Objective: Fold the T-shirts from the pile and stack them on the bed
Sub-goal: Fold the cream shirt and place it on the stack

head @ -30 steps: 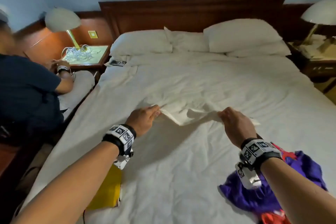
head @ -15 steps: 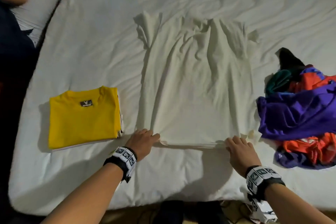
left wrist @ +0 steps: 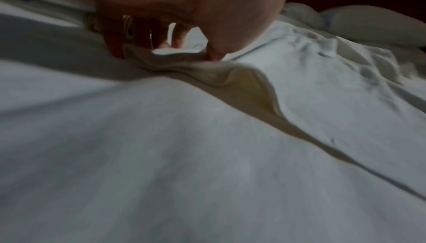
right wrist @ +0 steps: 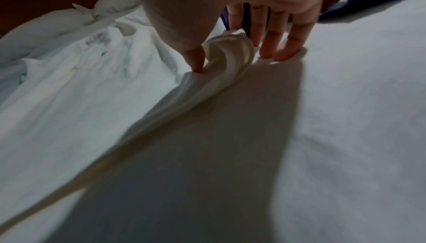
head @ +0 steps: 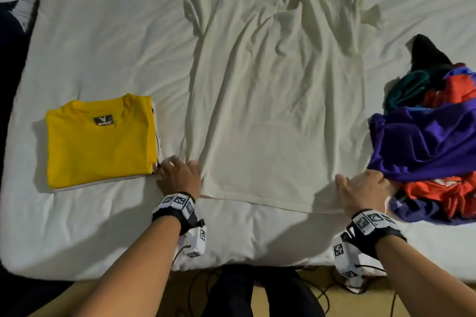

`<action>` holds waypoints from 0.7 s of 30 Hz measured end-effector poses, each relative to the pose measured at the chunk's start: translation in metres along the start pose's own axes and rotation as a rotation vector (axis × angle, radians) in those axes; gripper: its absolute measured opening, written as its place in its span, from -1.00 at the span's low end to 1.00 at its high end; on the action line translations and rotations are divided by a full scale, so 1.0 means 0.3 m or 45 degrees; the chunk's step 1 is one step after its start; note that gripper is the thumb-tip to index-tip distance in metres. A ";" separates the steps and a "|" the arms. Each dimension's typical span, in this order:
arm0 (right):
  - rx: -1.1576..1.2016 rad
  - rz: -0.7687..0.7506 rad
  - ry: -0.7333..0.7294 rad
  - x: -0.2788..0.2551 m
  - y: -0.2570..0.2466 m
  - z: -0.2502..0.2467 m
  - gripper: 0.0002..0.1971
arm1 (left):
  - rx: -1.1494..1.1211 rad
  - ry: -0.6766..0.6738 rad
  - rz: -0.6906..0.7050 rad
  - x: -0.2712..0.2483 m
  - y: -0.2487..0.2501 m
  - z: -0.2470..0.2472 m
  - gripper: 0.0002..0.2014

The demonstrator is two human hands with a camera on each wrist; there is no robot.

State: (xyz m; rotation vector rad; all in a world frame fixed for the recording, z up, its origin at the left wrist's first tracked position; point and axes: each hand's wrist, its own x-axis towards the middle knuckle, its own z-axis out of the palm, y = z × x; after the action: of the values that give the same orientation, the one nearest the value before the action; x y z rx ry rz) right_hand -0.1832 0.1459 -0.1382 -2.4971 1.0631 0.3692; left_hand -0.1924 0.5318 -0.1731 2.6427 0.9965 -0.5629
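Observation:
A white T-shirt (head: 278, 110) lies spread flat on the bed (head: 103, 33), neck at the far end, hem toward me. My left hand (head: 180, 175) is at the hem's left corner; in the left wrist view the left hand (left wrist: 166, 52) has a raised fold of hem (left wrist: 184, 61) between thumb and fingers. My right hand (head: 360, 188) is at the hem's right corner. In the right wrist view the right hand (right wrist: 226, 54) pinches a rolled fold of the white T-shirt (right wrist: 230, 52) between thumb and index finger, its other fingers straight on the sheet. A folded yellow T-shirt (head: 100, 141) tops a small stack at the left.
The pile of unfolded shirts (head: 425, 141), purple, orange, green and black, lies just right of my right hand. The bed's near edge runs below my wrists, with floor and cables (head: 322, 298) beyond it. Pillows (left wrist: 368, 26) lie at the far end. A dark shape (head: 10, 33) borders the left side.
One second ago both hands held the shirt up over the bed; it now lies flat. Since half a second ago the hands stay at the hem corners and the fingers have spread.

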 end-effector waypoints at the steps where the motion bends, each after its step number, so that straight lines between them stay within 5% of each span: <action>1: 0.078 -0.011 -0.016 0.008 0.008 0.002 -0.46 | -0.046 -0.018 -0.048 0.006 0.005 0.004 -0.52; 10: 0.509 0.457 0.035 0.070 0.104 -0.056 -0.55 | -0.214 -0.065 -0.195 0.023 -0.045 -0.059 -0.67; 14: 0.394 0.375 -0.049 0.117 0.103 -0.037 -0.44 | -0.177 -0.028 -0.152 0.063 -0.036 -0.039 -0.51; 17: 0.273 0.283 -0.037 0.125 0.105 -0.013 -0.40 | -0.191 0.054 -0.062 0.079 -0.015 -0.021 -0.57; 21: 0.212 0.299 0.012 0.081 0.124 -0.036 -0.59 | -0.298 0.090 -0.070 0.020 -0.034 -0.047 -0.59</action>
State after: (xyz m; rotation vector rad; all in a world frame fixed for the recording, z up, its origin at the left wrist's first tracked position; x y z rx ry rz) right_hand -0.1931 0.1022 -0.1474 -2.2372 1.3382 0.3213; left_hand -0.1914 0.5479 -0.1643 2.4499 1.0866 -0.3426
